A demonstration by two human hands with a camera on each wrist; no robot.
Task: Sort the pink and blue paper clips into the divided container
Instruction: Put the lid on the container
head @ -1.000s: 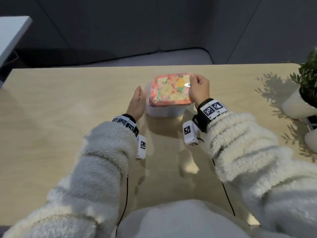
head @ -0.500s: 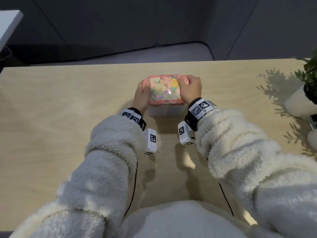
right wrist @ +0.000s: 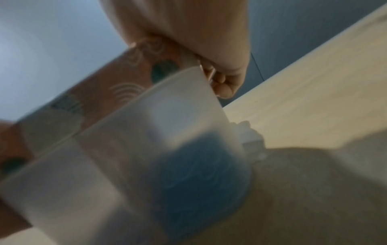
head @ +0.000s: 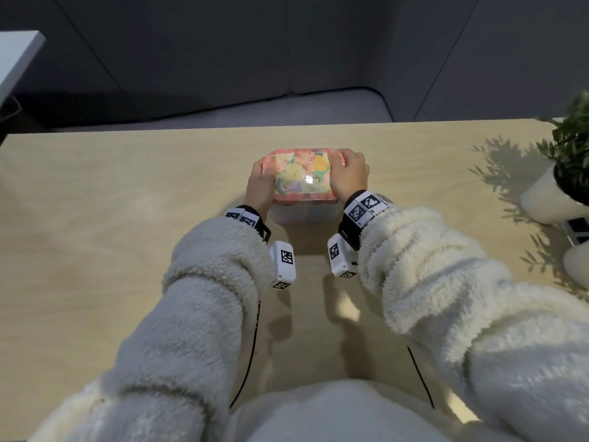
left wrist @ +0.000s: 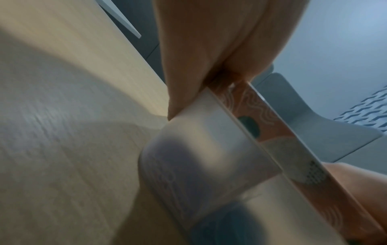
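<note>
A translucent white container (head: 306, 214) stands mid-table with a pink floral lid (head: 301, 177) lying flat on top. My left hand (head: 259, 186) grips the lid's left end and my right hand (head: 349, 173) grips its right end, fingers curled over the edges. The left wrist view shows the thumb (left wrist: 184, 66) against the container wall (left wrist: 209, 149) just under the lid rim (left wrist: 261, 116). In the right wrist view a blurred blue mass (right wrist: 201, 174) shows through the container wall (right wrist: 146, 132), under the lid (right wrist: 100, 92). No loose clips are in sight.
A potted plant (head: 570, 161) in a white pot stands at the table's right edge, with a dark flat device (head: 577, 229) and another white object (head: 577, 266) near it. A white shelf corner (head: 16, 59) juts in at the upper left.
The lid, held tilted in my right hand a second ago, now lies flat on the container. My left hand moved from beside the container onto the lid's left end.
</note>
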